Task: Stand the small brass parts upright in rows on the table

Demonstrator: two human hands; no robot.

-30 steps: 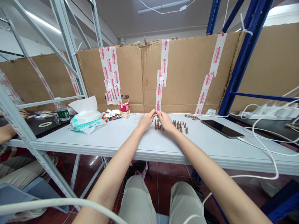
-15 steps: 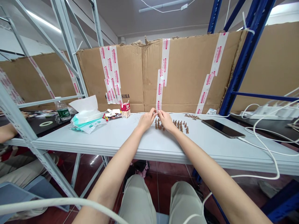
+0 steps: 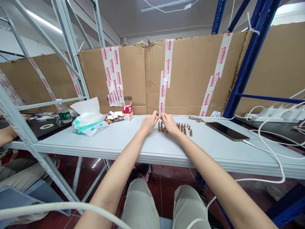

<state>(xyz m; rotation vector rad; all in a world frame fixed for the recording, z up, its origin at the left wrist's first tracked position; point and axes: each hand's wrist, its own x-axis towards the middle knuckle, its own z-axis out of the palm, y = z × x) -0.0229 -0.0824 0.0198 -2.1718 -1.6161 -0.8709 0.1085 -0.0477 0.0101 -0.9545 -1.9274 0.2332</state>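
While left hand point(image 3: 148, 123) and right hand point(image 3: 169, 124) look pinched mid-frame, contents cannot be told. Upright brass pieces point(image 3: 184, 128) flank the right hand — the nearer.

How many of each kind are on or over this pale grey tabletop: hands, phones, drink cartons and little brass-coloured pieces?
Left hand and right hand: 2
Phone: 1
Drink carton: 1
Brass-coloured pieces: too small and partly hidden to count
Total: 4, without the pieces
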